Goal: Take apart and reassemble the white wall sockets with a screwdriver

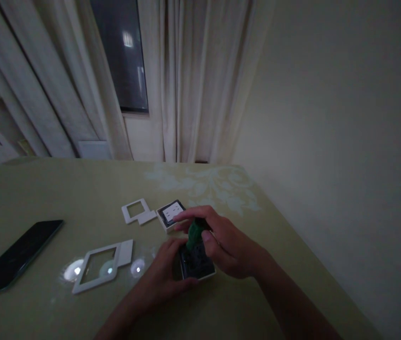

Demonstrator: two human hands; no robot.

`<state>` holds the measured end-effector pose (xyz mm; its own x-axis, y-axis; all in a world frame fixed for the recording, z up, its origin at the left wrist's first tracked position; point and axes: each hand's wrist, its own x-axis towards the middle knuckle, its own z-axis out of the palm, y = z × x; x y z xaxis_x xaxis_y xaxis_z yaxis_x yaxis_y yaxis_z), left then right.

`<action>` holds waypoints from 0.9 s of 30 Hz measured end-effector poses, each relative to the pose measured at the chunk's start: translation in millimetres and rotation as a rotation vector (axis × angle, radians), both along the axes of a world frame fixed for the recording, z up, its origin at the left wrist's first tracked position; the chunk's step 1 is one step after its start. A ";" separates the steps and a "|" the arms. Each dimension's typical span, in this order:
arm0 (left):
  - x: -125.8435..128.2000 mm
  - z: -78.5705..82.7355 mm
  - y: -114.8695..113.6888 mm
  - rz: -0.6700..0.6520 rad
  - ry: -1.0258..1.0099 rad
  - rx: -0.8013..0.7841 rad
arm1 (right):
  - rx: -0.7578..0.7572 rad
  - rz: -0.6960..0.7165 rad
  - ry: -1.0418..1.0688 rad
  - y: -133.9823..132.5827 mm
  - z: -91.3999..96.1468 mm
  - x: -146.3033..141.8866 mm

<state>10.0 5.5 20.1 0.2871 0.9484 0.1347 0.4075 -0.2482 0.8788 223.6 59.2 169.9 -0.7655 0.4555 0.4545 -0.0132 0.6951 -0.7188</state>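
Note:
My left hand (165,274) grips the left side of a dark socket module with a white rim (197,267) lying on the table. My right hand (221,243) is closed around a green-handled tool (195,232) that stands upright with its tip on the module. Just behind my hands lies a second socket module (170,213) with a white face. A small white frame (137,210) sits to its left. A larger white frame (103,265) lies further left and nearer to me.
A dark phone (18,255) lies at the left of the pale green table (62,189). Curtains (193,80) and a dark window (122,52) stand behind the table. A plain wall (345,118) runs along the table's right edge.

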 end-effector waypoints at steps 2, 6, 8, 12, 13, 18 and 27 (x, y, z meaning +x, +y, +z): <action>-1.1 0.7 -1.6 -0.017 0.006 -0.005 | -0.019 0.015 0.026 0.4 0.3 0.5; -1.3 2.6 -3.3 -0.009 0.032 -0.029 | 0.036 -0.007 -0.011 0.2 4.2 3.6; -0.4 3.8 -3.6 -0.008 0.055 -0.008 | 0.040 -0.021 -0.035 -0.2 5.9 4.8; 2.1 5.0 -3.5 0.029 0.134 0.056 | 0.043 -0.028 -0.001 1.3 3.9 3.7; 2.8 5.0 -3.4 0.044 0.157 0.075 | 0.072 -0.035 0.028 2.2 2.1 2.7; 7.4 4.6 -3.3 0.077 0.236 0.160 | 0.275 -0.172 0.086 4.4 -4.7 -0.8; 9.6 5.2 -3.1 0.088 0.252 0.265 | 0.300 -0.142 0.074 2.9 -4.6 -4.0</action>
